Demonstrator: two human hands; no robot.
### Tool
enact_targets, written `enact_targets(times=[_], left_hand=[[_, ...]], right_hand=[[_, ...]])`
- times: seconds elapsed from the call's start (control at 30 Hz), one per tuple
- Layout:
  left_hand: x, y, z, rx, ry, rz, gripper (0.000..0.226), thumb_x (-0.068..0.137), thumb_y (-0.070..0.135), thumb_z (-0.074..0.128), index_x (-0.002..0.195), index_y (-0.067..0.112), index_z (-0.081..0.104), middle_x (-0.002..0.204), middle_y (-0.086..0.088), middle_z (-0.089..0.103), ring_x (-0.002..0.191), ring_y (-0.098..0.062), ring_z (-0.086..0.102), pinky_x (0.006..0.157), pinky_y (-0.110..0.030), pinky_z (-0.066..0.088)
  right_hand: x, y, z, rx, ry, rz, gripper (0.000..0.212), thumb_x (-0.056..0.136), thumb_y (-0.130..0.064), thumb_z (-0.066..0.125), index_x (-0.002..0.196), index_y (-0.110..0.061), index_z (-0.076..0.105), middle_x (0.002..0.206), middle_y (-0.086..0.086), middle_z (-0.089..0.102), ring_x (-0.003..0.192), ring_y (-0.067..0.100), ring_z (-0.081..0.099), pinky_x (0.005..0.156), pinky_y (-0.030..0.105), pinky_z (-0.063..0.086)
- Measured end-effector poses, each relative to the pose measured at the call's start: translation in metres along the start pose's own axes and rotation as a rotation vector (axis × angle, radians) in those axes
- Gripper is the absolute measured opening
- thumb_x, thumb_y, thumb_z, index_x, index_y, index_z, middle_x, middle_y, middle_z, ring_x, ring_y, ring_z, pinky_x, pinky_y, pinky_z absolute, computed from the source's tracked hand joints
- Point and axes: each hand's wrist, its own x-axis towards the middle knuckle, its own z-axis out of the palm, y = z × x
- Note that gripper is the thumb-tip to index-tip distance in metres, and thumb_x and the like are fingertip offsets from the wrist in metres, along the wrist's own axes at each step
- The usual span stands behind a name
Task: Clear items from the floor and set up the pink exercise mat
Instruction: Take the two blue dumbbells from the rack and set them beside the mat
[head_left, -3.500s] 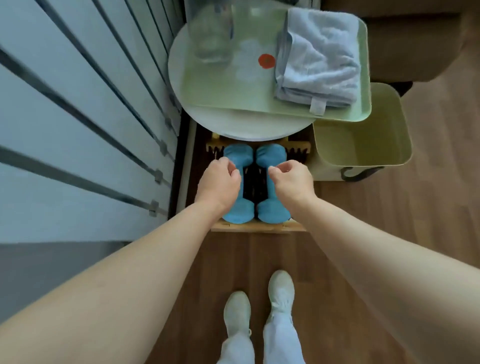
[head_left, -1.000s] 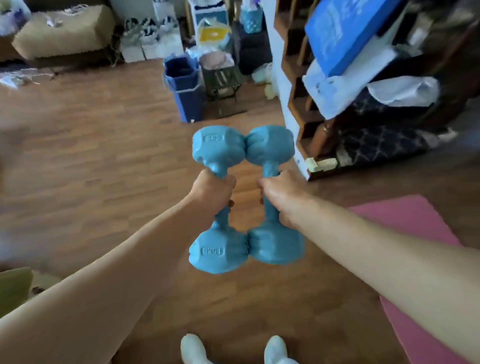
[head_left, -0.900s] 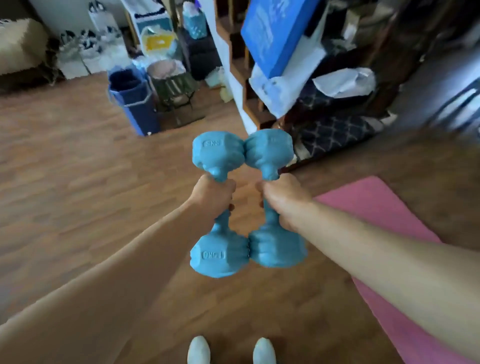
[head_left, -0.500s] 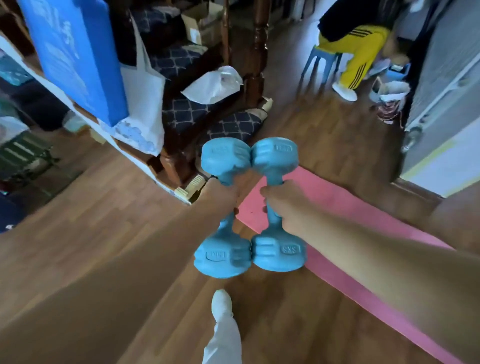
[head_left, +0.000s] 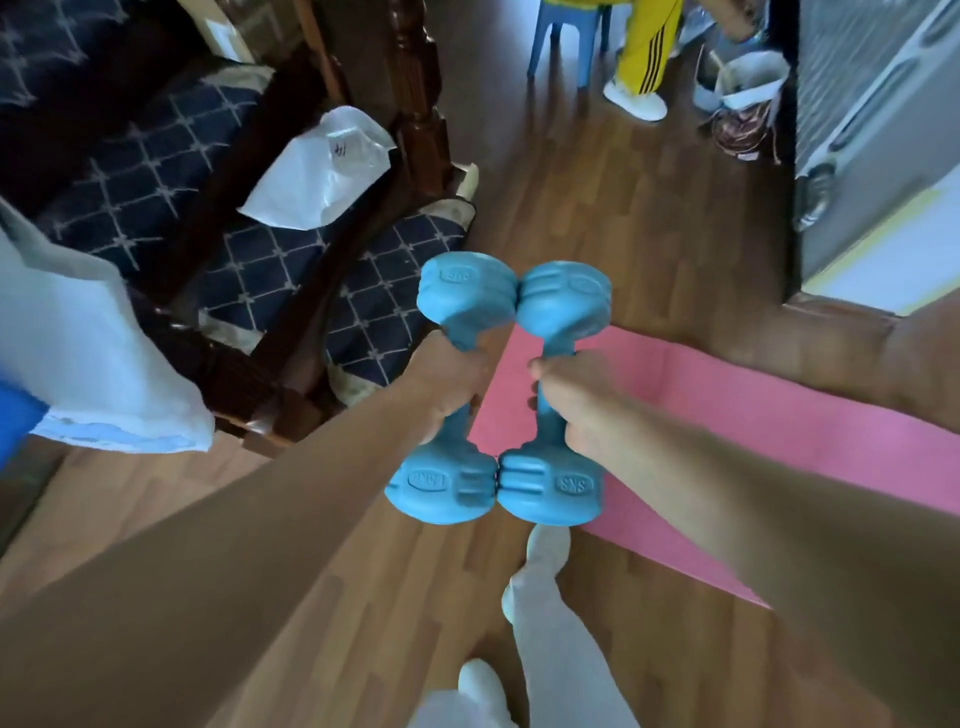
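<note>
Two blue dumbbells are held upright side by side at the centre of the view, their heads touching at top and bottom. The left hand (head_left: 449, 384) is curled tight round the shaft of the left dumbbell (head_left: 467, 301), and the right hand (head_left: 576, 400) round the shaft of the right dumbbell (head_left: 563, 304). Each head bears a raised oval with lettering. The oval on the right dumbbell's lower head looks like a weight mark, but blur leaves it unsure, and the others cannot be read.

The pink mat (head_left: 753, 415) lies flat on the wooden floor (head_left: 623, 218), running from just behind the dumbbells out toward 4 o'clock; its near end sits close to the foot of the stairs.

From 9 to 11 o'clock rise stairs (head_left: 291, 270) carpeted in navy with a pale lattice, with a dark turned post (head_left: 415, 78) at 11. A white plastic bag (head_left: 317, 171) with a small illegible mark lies on a step. A white cloth (head_left: 78, 353) hangs in at 9 o'clock.

At 12 to 1 o'clock stand a blue stool (head_left: 566, 31) and another person's yellow striped trouser leg (head_left: 644, 47), with a white bag (head_left: 748, 83) beside them. A grey door (head_left: 872, 130) fills 2 o'clock.

Bare floor lies between the mat's far edge and the stool. At 6 o'clock the wearer's pale trouser leg (head_left: 561, 623) steps beside the mat's near edge.
</note>
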Motion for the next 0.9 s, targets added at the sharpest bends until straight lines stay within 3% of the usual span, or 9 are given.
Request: enact_targets(times=[0.07, 0.17, 0.37, 0.43, 0.5, 0.53, 0.67, 0.77, 0.9], left_hand=[[0.043, -0.001, -0.001, 0.016, -0.019, 0.018, 0.025, 0.087, 0.006, 0.056, 0.064, 0.016, 0.054, 0.035, 0.013, 0.052, 0.042, -0.006, 0.049, 0.046, -0.021, 0.039], [0.109, -0.021, -0.002, 0.014, -0.03, -0.011, 0.025, 0.085, 0.006, 0.057, 0.062, 0.016, 0.055, 0.037, 0.01, 0.052, 0.048, -0.012, 0.048, 0.051, -0.024, 0.038], [0.259, -0.111, 0.003, 0.055, -0.002, -0.075, 0.016, 0.082, 0.032, 0.065, 0.075, 0.018, 0.061, 0.069, -0.002, 0.062, 0.064, -0.02, 0.056, 0.063, -0.031, 0.048], [0.302, -0.158, 0.007, 0.078, 0.009, -0.083, 0.039, 0.068, 0.051, 0.07, 0.09, 0.019, 0.066, 0.087, -0.004, 0.07, 0.08, -0.025, 0.065, 0.08, -0.042, 0.056], [0.346, -0.203, 0.009, 0.103, 0.035, -0.092, 0.07, 0.052, 0.063, 0.068, 0.106, 0.018, 0.066, 0.101, -0.007, 0.072, 0.096, -0.03, 0.067, 0.09, -0.049, 0.053], [0.365, -0.225, 0.012, 0.107, 0.019, -0.097, 0.069, 0.053, 0.062, 0.068, 0.107, 0.019, 0.065, 0.103, -0.007, 0.071, 0.098, -0.03, 0.067, 0.091, -0.049, 0.053], [0.426, -0.297, 0.02, 0.113, 0.0, -0.092, 0.013, 0.084, 0.03, 0.066, 0.079, 0.019, 0.062, 0.091, -0.008, 0.068, 0.085, -0.026, 0.064, 0.081, -0.041, 0.053], [0.477, -0.347, 0.026, 0.165, 0.017, -0.094, 0.025, 0.088, 0.015, 0.062, 0.065, 0.014, 0.051, 0.072, -0.01, 0.055, 0.064, -0.023, 0.052, 0.063, -0.033, 0.043], [0.53, -0.393, 0.03, 0.231, -0.01, -0.102, 0.023, 0.089, 0.005, 0.053, 0.068, 0.012, 0.049, 0.061, -0.007, 0.045, 0.051, -0.017, 0.042, 0.055, -0.029, 0.037]], right_hand=[[0.041, -0.006, 0.012, 0.016, 0.004, -0.001, 0.026, 0.087, 0.0, 0.054, 0.065, -0.011, 0.045, 0.064, 0.007, 0.043, 0.072, 0.023, 0.045, 0.065, 0.034, 0.034], [0.104, 0.0, 0.035, 0.004, 0.008, 0.002, 0.026, 0.089, -0.001, 0.054, 0.067, -0.012, 0.045, 0.067, 0.007, 0.042, 0.073, 0.023, 0.043, 0.063, 0.034, 0.034], [0.243, 0.055, 0.091, 0.03, 0.066, 0.0, 0.026, 0.087, 0.0, 0.055, 0.067, -0.011, 0.045, 0.068, 0.007, 0.039, 0.072, 0.022, 0.042, 0.06, 0.033, 0.032], [0.287, 0.088, 0.108, 0.019, 0.075, 0.01, 0.026, 0.086, 0.001, 0.055, 0.065, -0.01, 0.045, 0.064, 0.006, 0.041, 0.069, 0.022, 0.044, 0.058, 0.032, 0.033], [0.328, 0.118, 0.125, 0.062, 0.071, 0.025, 0.024, 0.086, 0.0, 0.055, 0.066, -0.01, 0.049, 0.061, 0.005, 0.044, 0.061, 0.021, 0.046, 0.056, 0.031, 0.035], [0.348, 0.136, 0.133, 0.075, 0.074, 0.035, 0.021, 0.087, -0.001, 0.055, 0.068, -0.009, 0.051, 0.06, 0.004, 0.045, 0.058, 0.02, 0.045, 0.054, 0.03, 0.035], [0.412, 0.196, 0.161, 0.124, 0.043, 0.101, 0.013, 0.088, -0.002, 0.056, 0.076, -0.007, 0.053, 0.062, 0.003, 0.046, 0.055, 0.016, 0.044, 0.051, 0.027, 0.034], [0.461, 0.235, 0.179, 0.142, 0.014, 0.098, 0.022, 0.088, -0.001, 0.055, 0.068, -0.01, 0.05, 0.06, 0.003, 0.046, 0.052, 0.015, 0.043, 0.047, 0.026, 0.033], [0.52, 0.276, 0.198, 0.092, 0.021, 0.093, 0.027, 0.09, -0.003, 0.054, 0.066, -0.012, 0.046, 0.063, 0.003, 0.044, 0.053, 0.014, 0.042, 0.049, 0.023, 0.033]])
